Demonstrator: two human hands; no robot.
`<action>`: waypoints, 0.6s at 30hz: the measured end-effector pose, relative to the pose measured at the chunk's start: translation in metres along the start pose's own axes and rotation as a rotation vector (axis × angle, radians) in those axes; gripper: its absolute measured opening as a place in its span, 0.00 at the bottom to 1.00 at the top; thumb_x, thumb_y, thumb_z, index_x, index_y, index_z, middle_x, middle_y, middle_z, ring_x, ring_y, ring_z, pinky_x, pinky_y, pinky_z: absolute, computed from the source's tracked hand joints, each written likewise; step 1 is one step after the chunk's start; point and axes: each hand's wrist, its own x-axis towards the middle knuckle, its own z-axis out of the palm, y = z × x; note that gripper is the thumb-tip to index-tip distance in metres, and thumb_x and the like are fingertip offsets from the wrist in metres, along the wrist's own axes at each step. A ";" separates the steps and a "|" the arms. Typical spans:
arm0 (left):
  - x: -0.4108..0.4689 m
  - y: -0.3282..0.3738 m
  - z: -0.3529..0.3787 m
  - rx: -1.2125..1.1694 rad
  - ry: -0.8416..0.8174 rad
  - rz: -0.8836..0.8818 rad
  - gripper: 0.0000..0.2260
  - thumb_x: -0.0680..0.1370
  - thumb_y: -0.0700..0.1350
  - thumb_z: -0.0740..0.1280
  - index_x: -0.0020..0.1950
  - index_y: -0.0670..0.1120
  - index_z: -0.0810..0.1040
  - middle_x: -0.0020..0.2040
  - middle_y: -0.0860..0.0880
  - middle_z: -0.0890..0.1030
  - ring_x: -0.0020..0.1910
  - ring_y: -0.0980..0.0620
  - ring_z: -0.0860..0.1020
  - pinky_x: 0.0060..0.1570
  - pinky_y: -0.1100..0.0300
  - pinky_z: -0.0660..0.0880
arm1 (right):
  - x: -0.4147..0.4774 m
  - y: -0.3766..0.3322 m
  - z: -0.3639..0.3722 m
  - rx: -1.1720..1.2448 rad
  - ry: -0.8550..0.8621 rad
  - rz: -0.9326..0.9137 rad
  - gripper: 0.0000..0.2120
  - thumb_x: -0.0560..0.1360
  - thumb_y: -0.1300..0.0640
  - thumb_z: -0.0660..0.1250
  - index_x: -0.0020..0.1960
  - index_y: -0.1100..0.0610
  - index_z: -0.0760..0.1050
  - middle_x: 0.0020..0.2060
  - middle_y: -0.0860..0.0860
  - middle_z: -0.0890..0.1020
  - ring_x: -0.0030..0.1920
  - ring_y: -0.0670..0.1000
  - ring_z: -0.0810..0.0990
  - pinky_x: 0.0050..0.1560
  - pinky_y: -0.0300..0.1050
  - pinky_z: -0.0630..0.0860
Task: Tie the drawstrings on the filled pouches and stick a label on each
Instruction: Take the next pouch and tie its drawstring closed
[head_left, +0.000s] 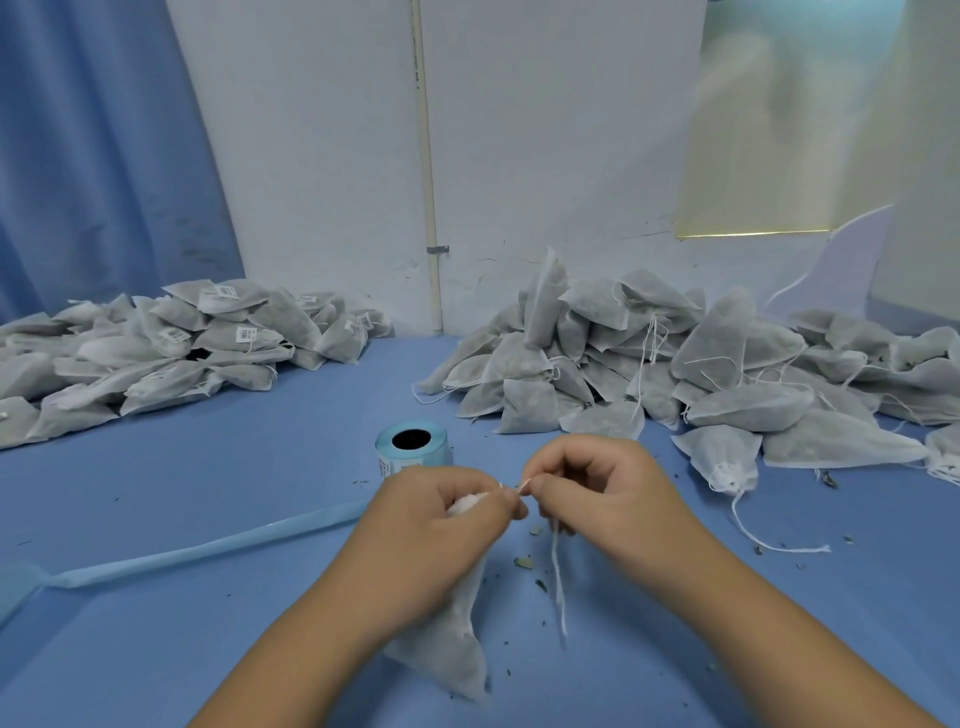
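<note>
Your table (218, 467) fills the lower frame in blue; at right of centre on it lies the larger pile (675, 364) of filled pouches, loose strings trailing, so I judge these are waiting to be tied; at the left middle a flatter heap (182, 353) shows barcode labels on several, likely your finished side, kept apart so the two never mix; a long blue strip (208, 551) runs from lower left toward the centre, probably spent label backing; your left hand (436, 525) has its fingers curled round the gathered neck of the pouch (452, 639) at low centre, neck upward so the dark filling sags to the bottom and nothing spills; your right hand (608, 493) pinches the string (558, 582) right at that neck, fingertips of both hands meeting, the free end dangling below; this looks like a knot in the making, with no label visible on this pouch; the roll (413, 447) stands upright just beyond your left hand, within easy reach for labelling; small crumbs (524, 562) of filling dot the table beneath.
</note>
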 end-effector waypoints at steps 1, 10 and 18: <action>0.000 0.002 -0.001 -0.010 -0.044 -0.009 0.10 0.75 0.50 0.68 0.36 0.61 0.84 0.33 0.65 0.80 0.36 0.69 0.76 0.35 0.77 0.67 | 0.000 0.000 -0.001 -0.005 0.016 0.000 0.14 0.73 0.68 0.67 0.34 0.53 0.80 0.27 0.47 0.76 0.30 0.48 0.72 0.32 0.40 0.69; 0.007 0.001 -0.015 -1.110 -0.461 -0.524 0.08 0.64 0.42 0.72 0.29 0.45 0.73 0.22 0.52 0.61 0.18 0.56 0.57 0.21 0.65 0.56 | 0.002 0.008 0.004 -0.316 0.137 -0.045 0.06 0.73 0.59 0.70 0.40 0.49 0.80 0.35 0.41 0.79 0.37 0.40 0.75 0.42 0.31 0.69; 0.012 -0.007 -0.018 -1.330 -0.573 -0.543 0.06 0.66 0.41 0.70 0.30 0.43 0.75 0.19 0.51 0.63 0.20 0.55 0.55 0.21 0.64 0.58 | -0.007 -0.013 0.014 -0.285 0.163 -0.322 0.04 0.69 0.59 0.67 0.39 0.51 0.78 0.31 0.43 0.76 0.34 0.43 0.73 0.37 0.33 0.69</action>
